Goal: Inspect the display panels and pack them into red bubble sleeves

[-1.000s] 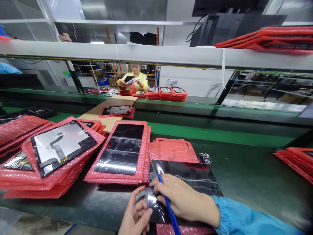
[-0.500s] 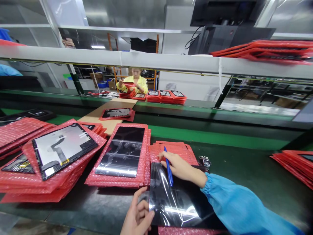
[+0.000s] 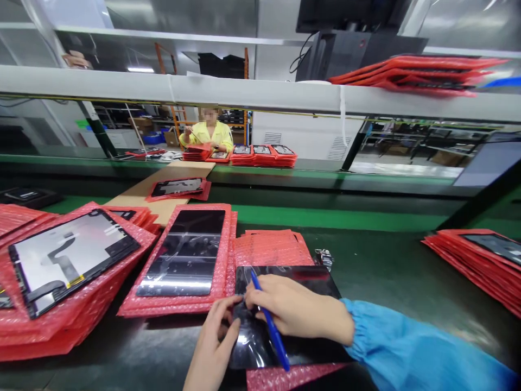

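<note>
Black and glossy, a flat screen [image 3: 303,347] lies at the lower centre of the frame, out on the bench [image 3: 378,309] with a pink bubble-wrap bag [image 3: 272,376] showing under its near edge. The right hand [image 3: 299,309] is closed round a blue pen [image 3: 271,323] and rests over the screen's upper left part. The left hand [image 3: 214,342] is half curled at the screen's left edge, thumb and forefinger near each other; I cannot tell whether they pinch anything.

This piece looks to be mid-handling: it is unbagged, with both hands on it. The pale streaks may be loose film or only glare.

At centre left, another screen [image 3: 183,252] lies shiny face up on red bags [image 3: 227,255]; at far left, a panel [image 3: 77,255] shows its back. More red bags [image 3: 480,271] are piled at right. Which of these are finished and which remain, the view does not settle.
</note>
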`<state>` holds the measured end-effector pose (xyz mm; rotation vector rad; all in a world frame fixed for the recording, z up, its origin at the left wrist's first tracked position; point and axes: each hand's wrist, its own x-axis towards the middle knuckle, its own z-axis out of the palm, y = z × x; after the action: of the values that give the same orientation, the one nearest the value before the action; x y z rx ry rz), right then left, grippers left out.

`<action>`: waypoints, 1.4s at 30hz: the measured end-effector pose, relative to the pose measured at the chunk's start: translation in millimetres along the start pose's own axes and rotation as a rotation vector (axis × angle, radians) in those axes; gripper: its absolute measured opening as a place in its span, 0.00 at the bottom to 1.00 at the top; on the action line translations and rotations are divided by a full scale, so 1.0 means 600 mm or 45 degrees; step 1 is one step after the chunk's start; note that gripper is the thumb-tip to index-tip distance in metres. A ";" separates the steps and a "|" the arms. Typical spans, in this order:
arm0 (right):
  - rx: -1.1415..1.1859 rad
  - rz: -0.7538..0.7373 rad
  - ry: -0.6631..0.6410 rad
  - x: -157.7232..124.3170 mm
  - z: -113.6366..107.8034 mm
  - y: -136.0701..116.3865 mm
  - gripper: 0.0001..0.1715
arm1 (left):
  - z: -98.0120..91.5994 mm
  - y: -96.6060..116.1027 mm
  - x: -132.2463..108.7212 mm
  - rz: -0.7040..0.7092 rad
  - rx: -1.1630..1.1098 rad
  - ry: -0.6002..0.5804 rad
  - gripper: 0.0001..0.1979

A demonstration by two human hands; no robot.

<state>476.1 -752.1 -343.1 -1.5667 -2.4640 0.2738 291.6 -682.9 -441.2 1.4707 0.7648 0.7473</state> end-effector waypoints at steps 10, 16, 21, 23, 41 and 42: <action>-0.094 0.226 0.159 0.009 0.051 0.012 0.10 | 0.010 -0.016 0.019 -0.076 -0.264 -0.026 0.24; -0.097 0.409 0.182 -0.043 0.042 0.034 0.16 | 0.008 -0.020 0.017 -0.088 -0.234 0.015 0.24; -0.095 0.554 0.187 -0.077 0.029 0.048 0.15 | 0.006 -0.027 0.019 -0.062 -0.195 0.044 0.24; -0.093 0.616 0.197 -0.091 0.025 0.055 0.14 | 0.005 -0.027 0.019 -0.056 -0.185 0.050 0.25; -0.028 0.996 0.419 -0.233 -0.015 0.116 0.15 | 0.015 -0.006 0.014 -0.044 -0.239 0.106 0.24; -0.027 0.976 0.460 -0.226 -0.018 0.107 0.15 | 0.015 -0.006 0.014 -0.050 -0.264 0.098 0.23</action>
<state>590.6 -847.7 -359.7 -2.2690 -1.5273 0.0598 303.8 -680.7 -445.1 1.2432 0.7490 0.8322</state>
